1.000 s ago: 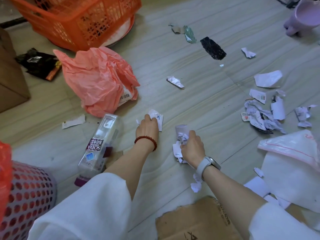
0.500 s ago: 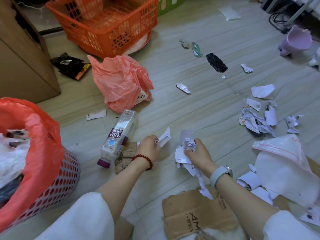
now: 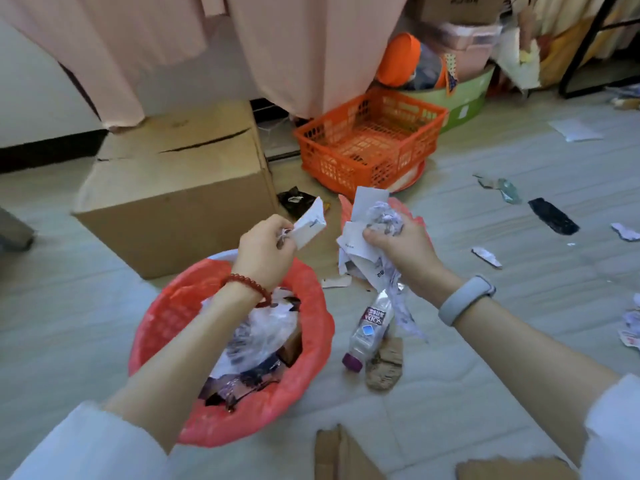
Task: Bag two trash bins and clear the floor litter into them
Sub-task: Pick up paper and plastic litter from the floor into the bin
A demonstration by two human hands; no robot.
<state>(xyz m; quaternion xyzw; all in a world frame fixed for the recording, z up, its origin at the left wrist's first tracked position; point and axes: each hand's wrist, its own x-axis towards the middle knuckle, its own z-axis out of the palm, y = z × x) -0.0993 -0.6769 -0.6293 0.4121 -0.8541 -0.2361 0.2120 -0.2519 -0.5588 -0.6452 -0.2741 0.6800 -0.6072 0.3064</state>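
At the far left stands a closed cardboard box point(image 3: 173, 199). In front of it is the trash bin point(image 3: 232, 344), lined with a red bag and already about half full of plastic film and paper. The left hand point(image 3: 265, 247) hangs above the far rim of the bin and pinches a small folded white paper scrap point(image 3: 310, 225) between thumb and fingers. Just to the right, beside the bin and not above it, the right hand point(image 3: 403, 249) is clenched around a bundle of crumpled papers point(image 3: 372, 237), and loose strips dangle down from it. Such paper is very light and soft, so I judge that a loose fist can lose pieces; it is better to squeeze the bundle in its middle. Below this hand a soda bottle point(image 3: 369, 329) lies on the floor next to a piece of torn cardboard point(image 3: 384, 367). More paper litter point(image 3: 486, 257) is scattered further right.
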